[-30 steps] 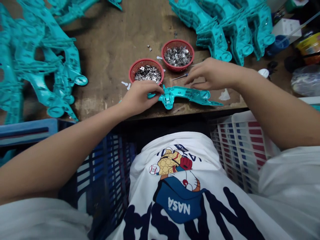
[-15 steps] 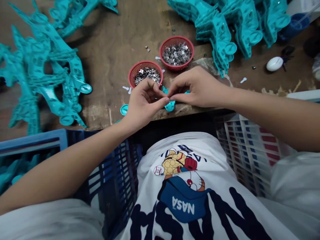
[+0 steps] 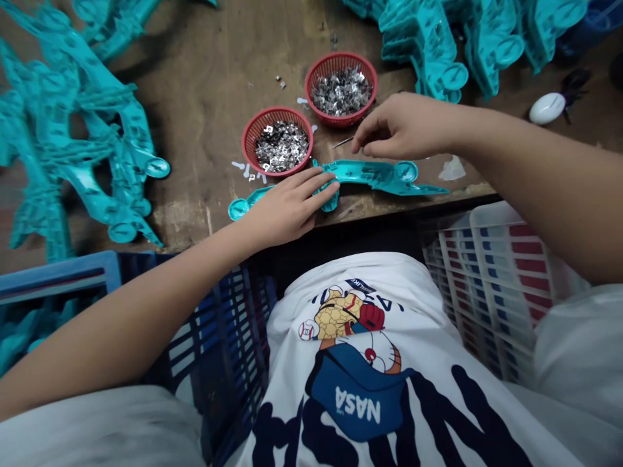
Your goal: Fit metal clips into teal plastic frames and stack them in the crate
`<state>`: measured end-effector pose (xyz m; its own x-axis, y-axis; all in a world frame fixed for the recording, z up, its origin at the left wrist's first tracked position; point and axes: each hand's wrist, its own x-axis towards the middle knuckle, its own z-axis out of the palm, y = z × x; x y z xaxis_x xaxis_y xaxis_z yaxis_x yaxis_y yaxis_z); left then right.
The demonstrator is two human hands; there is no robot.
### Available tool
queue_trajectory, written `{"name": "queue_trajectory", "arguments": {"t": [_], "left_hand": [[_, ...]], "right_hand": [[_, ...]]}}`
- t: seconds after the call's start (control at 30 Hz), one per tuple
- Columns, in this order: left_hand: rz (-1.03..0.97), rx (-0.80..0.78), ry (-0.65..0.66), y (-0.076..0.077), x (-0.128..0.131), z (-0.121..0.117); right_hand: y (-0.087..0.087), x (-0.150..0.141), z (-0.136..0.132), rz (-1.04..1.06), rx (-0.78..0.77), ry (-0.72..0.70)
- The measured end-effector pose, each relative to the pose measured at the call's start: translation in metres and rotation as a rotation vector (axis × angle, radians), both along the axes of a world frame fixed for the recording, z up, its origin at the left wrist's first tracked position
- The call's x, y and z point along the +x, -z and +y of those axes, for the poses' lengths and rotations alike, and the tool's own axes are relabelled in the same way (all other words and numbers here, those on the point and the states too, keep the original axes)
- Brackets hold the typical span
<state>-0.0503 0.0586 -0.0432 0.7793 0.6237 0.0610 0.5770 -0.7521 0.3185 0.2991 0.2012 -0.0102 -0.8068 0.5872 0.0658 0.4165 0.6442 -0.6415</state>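
A long teal plastic moulded part (image 3: pixel 360 172) lies along the table's front edge, with a round disc towards its right end and a pointed tip. My left hand (image 3: pixel 287 206) rests on its middle, fingers stretched out flat and covering some of it. Just above the part, my right hand (image 3: pixel 403 126) has its fingers curled at the end of a thin pointed metal tool (image 3: pixel 342 141). The tool's other end is hidden by the hand. Two red baskets stand close by: the nearer basket (image 3: pixel 246 144) and the farther basket (image 3: pixel 374 84), both filled with small shiny metal clips.
Stacked teal parts (image 3: pixel 78 143) cover the table's left side, and more teal stacks (image 3: pixel 428 45) stand at the back right. A white egg-shaped object (image 3: pixel 547 107) lies at right. Below the edge are a blue crate (image 3: pixel 117 272) and a white crate (image 3: pixel 479 259).
My hands were pinched together over the teal part. They have come apart: the left now lies flat on it, while the right has moved up and right to the thin metal tool.
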Motion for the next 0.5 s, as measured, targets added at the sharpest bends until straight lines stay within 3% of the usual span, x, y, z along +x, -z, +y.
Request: {"name": "queue_trajectory", "arguments": {"t": [0.2, 0.5], "left_hand": [[-0.017, 0.048, -0.101, 0.003, -0.008, 0.007], [0.071, 0.012, -0.169, 0.002, -0.014, 0.009]], "right_hand": [[0.016, -0.006, 0.01, -0.119, 0.092, -0.032], [-0.006, -0.009, -0.007, -0.317, 0.034, -0.146]]}}
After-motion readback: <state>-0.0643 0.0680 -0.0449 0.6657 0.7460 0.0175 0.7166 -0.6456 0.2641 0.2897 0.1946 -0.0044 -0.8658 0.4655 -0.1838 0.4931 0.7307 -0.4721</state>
